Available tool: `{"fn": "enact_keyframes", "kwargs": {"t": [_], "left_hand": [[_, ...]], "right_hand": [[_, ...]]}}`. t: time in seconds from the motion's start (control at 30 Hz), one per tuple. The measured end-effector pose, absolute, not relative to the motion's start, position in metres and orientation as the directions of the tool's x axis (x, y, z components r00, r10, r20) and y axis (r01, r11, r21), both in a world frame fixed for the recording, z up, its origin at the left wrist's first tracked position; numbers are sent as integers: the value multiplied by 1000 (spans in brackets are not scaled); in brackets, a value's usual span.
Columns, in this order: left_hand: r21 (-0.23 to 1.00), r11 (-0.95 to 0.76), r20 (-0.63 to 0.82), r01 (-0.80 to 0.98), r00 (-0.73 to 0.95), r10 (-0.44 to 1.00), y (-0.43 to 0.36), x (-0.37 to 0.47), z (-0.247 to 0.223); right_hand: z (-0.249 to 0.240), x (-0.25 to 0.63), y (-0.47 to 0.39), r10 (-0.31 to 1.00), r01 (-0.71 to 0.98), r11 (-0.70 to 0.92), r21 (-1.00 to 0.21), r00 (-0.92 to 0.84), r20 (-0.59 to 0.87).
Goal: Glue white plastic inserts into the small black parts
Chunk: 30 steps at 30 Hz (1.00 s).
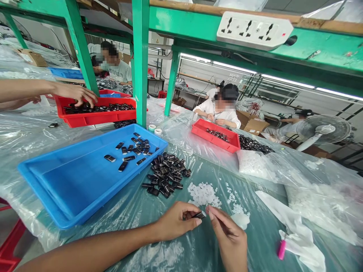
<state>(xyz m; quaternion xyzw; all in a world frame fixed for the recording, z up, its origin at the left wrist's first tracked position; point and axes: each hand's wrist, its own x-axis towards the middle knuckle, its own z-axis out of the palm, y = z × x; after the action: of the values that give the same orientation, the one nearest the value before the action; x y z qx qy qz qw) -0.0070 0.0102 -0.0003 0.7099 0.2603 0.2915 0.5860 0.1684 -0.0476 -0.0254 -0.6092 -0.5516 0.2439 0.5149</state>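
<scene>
A: Layout? Big stuff first.
B: Tabletop (127, 204), green under clear plastic. Green frame (141, 64) stands over it, power strip (253, 31) on the crossbeam.
A: Trays?
B: Blue tray (76, 181) sits askew, one corner close to the tabletop's near edge on the left. Loose black cases (124, 166) in it, bunched at its far right end. Red tray (99, 118) past its far edge, full of dark parts, a co-worker's hand (76, 92) down at the contents. Second red tray (210, 137) out toward the tabletop's far edge, another co-worker (219, 113) just behind it.
A: Right side?
B: Bag of white bits (253, 166) near that second tray's right end. White sheet (300, 230) crumpled closer in.
A: Center?
B: Pile of black cases (167, 173), just beside the blue tray's right corner.
A: Hands?
B: Both over the near part of the tabletop, nearly meeting. Left hand (174, 223), right hand (234, 241).
A: Small stuff?
B: White heap (204, 194) just beyond the fingertips, right of the pile. Pink handle (281, 250) by the sheet.
A: Grip?
B: Left: thumb and fingers clamped on one black case (200, 215), its end facing the right hand. Right: thumb and finger pinched narrow at that end. Can't tell if a white bit is between them.
</scene>
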Motion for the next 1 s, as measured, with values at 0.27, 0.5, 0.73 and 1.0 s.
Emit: {"fn": "enact_keyframes", "kwargs": {"t": [0.27, 0.5, 0.73, 1.0], "left_hand": [[980, -199, 165, -31, 691, 704, 11, -6, -5], [975, -216, 188, -45, 685, 704, 11, -5, -4], [974, -222, 200, -52, 662, 722, 8, -4, -3], [977, -206, 190, -56, 673, 715, 8, -4, -5]], "right_hand": [[-9, 144, -53, 899, 160, 37, -986, 425, 103], [-10, 140, -52, 901, 94, 61, -994, 424, 95], [-14, 143, -52, 899, 100, 56, -993, 427, 94], [-15, 141, -54, 887, 255, 111, -961, 410, 212]]}}
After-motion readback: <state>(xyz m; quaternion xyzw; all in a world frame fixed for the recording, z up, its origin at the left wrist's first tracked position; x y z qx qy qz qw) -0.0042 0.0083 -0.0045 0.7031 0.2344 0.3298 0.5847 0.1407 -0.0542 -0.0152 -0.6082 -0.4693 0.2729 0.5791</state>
